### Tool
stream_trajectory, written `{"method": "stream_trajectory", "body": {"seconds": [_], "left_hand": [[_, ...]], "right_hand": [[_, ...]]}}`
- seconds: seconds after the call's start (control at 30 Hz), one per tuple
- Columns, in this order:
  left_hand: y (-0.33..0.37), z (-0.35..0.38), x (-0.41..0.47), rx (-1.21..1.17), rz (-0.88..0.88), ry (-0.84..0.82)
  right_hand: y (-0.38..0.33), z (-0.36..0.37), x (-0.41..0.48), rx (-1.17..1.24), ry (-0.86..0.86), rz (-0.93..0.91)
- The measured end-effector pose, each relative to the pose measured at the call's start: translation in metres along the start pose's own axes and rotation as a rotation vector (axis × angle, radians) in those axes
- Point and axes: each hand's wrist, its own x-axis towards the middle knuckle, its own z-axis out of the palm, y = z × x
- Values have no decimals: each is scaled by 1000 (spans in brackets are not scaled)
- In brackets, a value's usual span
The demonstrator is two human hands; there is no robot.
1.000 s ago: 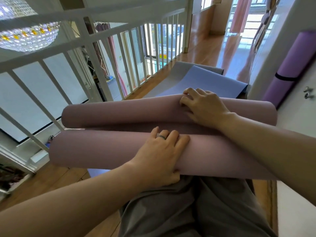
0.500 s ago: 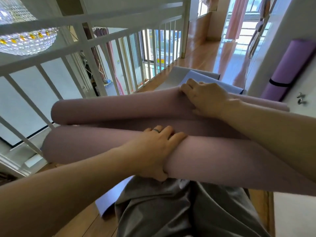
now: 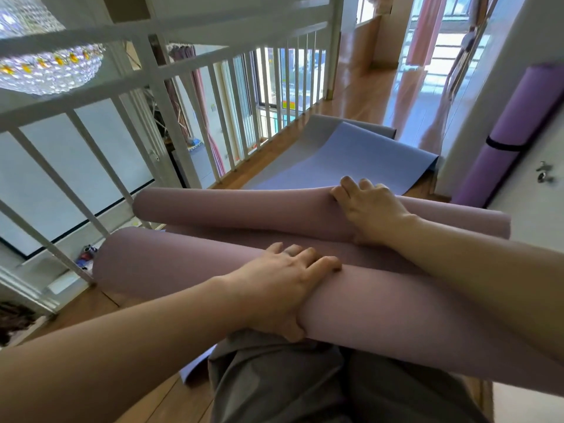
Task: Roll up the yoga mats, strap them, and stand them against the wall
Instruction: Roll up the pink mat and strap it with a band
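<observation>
I hold the pink mat [image 3: 396, 315] across my lap, above the floor [image 3: 366, 87]. It is curled into two rolls that lie side by side. My left hand [image 3: 283, 288] grips the near roll [image 3: 171, 264], fingers over the top and thumb underneath. My right hand [image 3: 369, 206] is clamped on the far roll [image 3: 232, 209], its fingers bent over the roll's upper edge. Beyond the rolls, the blue mat [image 3: 351, 160] lies spread out on the floor, on top of a grey mat [image 3: 329, 123]; both run alongside the white railing [image 3: 171, 123]. On my right, the purple mat [image 3: 518, 123] is rolled up, with a black strap [image 3: 500, 146] round it, and leans upright against the wall [image 3: 485, 71].
</observation>
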Motion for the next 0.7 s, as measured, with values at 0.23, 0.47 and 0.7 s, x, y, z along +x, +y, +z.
{"method": "stream_trajectory", "body": {"seconds": [0.23,0.47,0.7], "left_hand": [[9,8,-8,137,-15,105],[9,2,0,95,-44,86],[17,-10,2,-41,-43,-38]], "right_hand": [[16,-1,-1,222,101,16],[26,-1,4,486,200,152],[27,-15,8,536,215,132]]}}
